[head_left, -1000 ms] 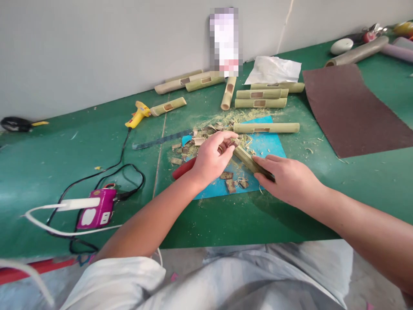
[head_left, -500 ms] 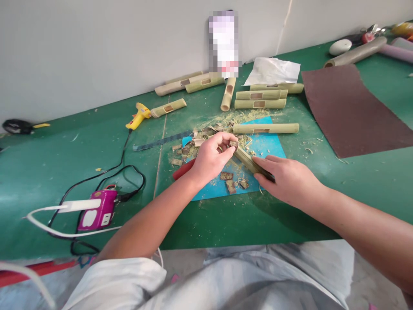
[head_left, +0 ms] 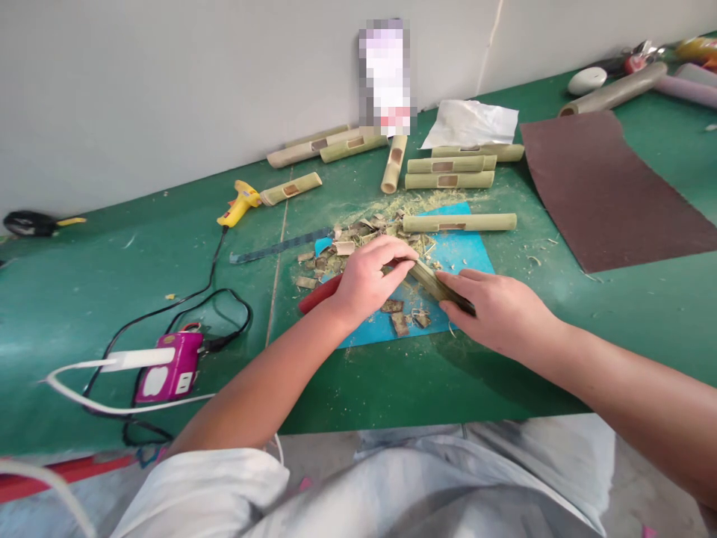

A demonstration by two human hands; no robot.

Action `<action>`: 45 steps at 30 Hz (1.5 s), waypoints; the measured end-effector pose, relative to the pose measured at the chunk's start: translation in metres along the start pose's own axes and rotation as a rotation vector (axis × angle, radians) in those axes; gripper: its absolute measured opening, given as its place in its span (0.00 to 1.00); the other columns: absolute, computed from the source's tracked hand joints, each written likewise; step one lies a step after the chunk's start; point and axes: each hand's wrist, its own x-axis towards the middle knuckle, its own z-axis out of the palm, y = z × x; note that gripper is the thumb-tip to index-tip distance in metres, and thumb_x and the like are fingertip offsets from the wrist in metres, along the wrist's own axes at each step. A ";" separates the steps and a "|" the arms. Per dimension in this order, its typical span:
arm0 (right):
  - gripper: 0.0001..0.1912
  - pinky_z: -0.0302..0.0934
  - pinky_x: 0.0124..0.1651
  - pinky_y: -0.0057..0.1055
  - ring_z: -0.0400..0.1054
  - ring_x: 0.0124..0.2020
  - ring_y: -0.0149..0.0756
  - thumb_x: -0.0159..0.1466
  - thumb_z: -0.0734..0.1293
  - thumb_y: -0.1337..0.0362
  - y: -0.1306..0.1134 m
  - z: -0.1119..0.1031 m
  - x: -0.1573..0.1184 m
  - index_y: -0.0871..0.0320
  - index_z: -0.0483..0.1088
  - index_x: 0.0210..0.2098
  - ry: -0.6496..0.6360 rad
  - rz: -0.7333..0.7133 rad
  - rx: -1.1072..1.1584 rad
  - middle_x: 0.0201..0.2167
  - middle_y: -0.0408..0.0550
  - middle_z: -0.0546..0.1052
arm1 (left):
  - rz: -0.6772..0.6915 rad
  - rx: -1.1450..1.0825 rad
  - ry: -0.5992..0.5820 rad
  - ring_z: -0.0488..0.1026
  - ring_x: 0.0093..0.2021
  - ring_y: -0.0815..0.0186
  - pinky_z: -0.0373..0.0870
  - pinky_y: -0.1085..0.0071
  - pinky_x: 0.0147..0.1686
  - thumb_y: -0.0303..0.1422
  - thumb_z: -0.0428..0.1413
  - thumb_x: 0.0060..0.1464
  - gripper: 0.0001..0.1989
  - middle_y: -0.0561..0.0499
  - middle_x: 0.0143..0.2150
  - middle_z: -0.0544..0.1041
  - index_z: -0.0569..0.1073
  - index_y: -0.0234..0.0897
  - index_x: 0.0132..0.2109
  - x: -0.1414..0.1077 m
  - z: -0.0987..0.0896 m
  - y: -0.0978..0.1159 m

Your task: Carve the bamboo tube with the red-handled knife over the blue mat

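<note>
Wears loose, whitish-grey clothing [head_left: 364, 493], softly creased, spreading across six o'clock with darker, shadowed folds. Shows a wide, pale, crumpled sleeve [head_left: 207, 489] at seven o'clock, leaving the left forearm [head_left: 280, 373] bare. Has a bare right forearm [head_left: 621, 381] at four o'clock, plus a bare left hand [head_left: 373, 276] and right hand [head_left: 504, 314].

Slanted greenish bamboo piece [head_left: 430, 282], apparently a tube

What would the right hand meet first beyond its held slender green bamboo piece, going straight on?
Probably the left hand, at the far end of the green bamboo piece; depth is unclear.
</note>
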 end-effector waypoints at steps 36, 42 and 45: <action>0.16 0.47 0.28 0.30 0.67 0.29 0.33 0.66 0.59 0.58 -0.002 0.000 0.000 0.54 0.72 0.49 -0.030 0.014 0.015 0.37 0.47 0.77 | 0.559 0.431 -0.102 0.72 0.41 0.65 0.74 0.67 0.45 0.25 0.51 0.65 0.08 0.46 0.40 0.78 0.74 0.33 0.45 -0.004 -0.002 -0.018; 0.15 0.47 0.28 0.31 0.67 0.29 0.34 0.66 0.59 0.59 -0.002 0.000 0.000 0.54 0.73 0.46 -0.019 0.009 0.018 0.37 0.48 0.76 | 0.549 0.420 -0.109 0.73 0.41 0.65 0.74 0.66 0.45 0.26 0.49 0.66 0.09 0.46 0.39 0.78 0.74 0.34 0.45 -0.005 0.000 -0.016; 0.15 0.47 0.28 0.31 0.66 0.29 0.33 0.66 0.59 0.59 -0.002 0.000 0.000 0.54 0.73 0.46 -0.011 0.013 0.016 0.36 0.47 0.76 | 0.558 0.411 -0.105 0.72 0.41 0.65 0.74 0.66 0.44 0.26 0.50 0.66 0.08 0.46 0.39 0.78 0.74 0.33 0.44 -0.004 0.000 -0.015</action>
